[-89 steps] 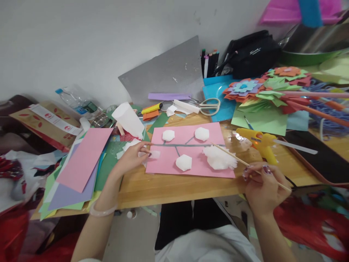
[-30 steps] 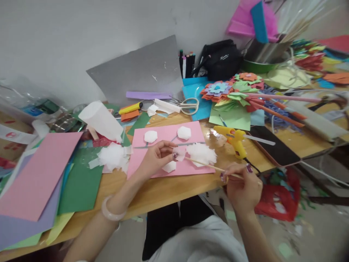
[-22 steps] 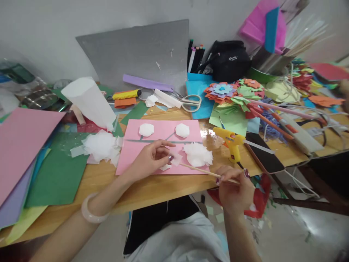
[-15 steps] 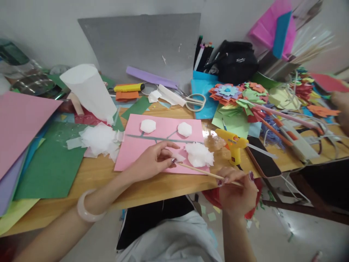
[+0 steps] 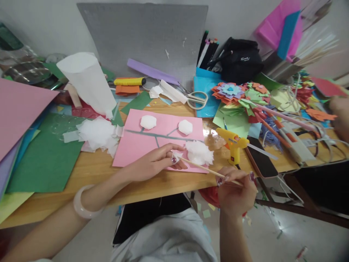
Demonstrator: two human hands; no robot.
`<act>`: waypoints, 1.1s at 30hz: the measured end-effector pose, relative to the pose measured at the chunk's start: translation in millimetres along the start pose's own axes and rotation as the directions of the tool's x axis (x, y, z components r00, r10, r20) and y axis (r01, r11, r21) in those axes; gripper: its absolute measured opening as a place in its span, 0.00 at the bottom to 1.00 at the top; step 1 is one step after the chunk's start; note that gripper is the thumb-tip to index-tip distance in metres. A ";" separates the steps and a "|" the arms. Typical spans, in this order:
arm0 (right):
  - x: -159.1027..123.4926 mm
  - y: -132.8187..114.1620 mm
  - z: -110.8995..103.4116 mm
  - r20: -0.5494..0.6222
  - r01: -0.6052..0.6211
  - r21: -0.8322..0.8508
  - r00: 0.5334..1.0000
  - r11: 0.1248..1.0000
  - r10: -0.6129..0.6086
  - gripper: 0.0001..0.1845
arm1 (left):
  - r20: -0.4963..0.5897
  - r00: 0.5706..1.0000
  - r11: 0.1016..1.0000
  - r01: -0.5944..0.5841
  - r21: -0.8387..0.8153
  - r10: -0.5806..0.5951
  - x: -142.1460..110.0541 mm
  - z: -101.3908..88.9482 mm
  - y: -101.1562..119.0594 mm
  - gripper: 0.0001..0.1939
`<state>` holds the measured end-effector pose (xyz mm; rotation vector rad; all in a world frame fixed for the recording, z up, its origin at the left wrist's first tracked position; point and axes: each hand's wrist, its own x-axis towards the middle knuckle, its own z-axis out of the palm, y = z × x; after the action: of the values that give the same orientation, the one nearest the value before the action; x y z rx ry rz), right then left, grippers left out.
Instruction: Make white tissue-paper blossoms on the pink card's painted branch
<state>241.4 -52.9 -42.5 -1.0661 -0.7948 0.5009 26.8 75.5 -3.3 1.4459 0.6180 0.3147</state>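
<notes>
A small piece of white tissue paper [image 5: 176,155] is pinched in the fingers of my left hand [image 5: 155,162], above the lower part of a pink card [image 5: 136,145]. My right hand [image 5: 237,189] grips a thin wooden stick [image 5: 201,167], whose far tip meets the tissue at my left fingertips. Drawn grey-green branches cross the card, and two white paper shapes [image 5: 148,122] sit along its top. A ruffled white tissue flower [image 5: 199,153] covers the card's right side. Left of the card lies a heap of white tissue pieces [image 5: 96,135].
A yellow glue gun [image 5: 233,143] and a phone [image 5: 263,158] lie to the right. Scissors [image 5: 197,100], a yellow cutter [image 5: 129,81] and paper flowers [image 5: 230,92] are behind. Coloured sheets [image 5: 46,156] cover the left. Another person's hand [image 5: 340,112] shows at the far right.
My left fingers have closed further around the tissue at the stick's tip, with more fingers now curled beneath it. My right hand keeps its grip on the stick. The view has shifted slightly.
</notes>
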 end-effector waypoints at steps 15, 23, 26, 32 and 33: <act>-0.4 -4.6 -5.9 -0.067 -0.029 0.007 0.997 1.000 0.029 0.24 | 0.080 0.997 0.993 -0.013 -0.120 0.023 5.0 0.3 -6.9 0.20; -4.0 -6.7 -2.3 0.016 -0.063 0.039 0.998 0.997 0.062 0.25 | 0.060 0.998 0.983 0.011 -0.184 0.000 6.7 0.7 -7.8 0.20; -5.0 -5.5 -2.7 0.022 -0.072 0.047 0.997 0.996 0.071 0.24 | 0.072 0.997 0.984 -0.009 -0.177 0.022 7.4 -1.5 -9.0 0.24; -4.3 -5.9 -3.5 -0.049 -0.075 0.028 0.996 0.997 0.076 0.25 | 0.083 0.996 0.974 -0.025 -0.227 0.045 7.8 -0.8 -11.8 0.28; -4.1 -6.4 -3.0 -0.052 -0.081 0.018 0.995 0.997 0.082 0.25 | 0.075 0.996 0.974 -0.027 -0.227 0.045 8.0 -0.2 -11.6 0.28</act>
<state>241.1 -60.2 -38.7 -1.0962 -0.7021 0.5453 31.2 78.7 -16.3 1.2456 0.4759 0.3429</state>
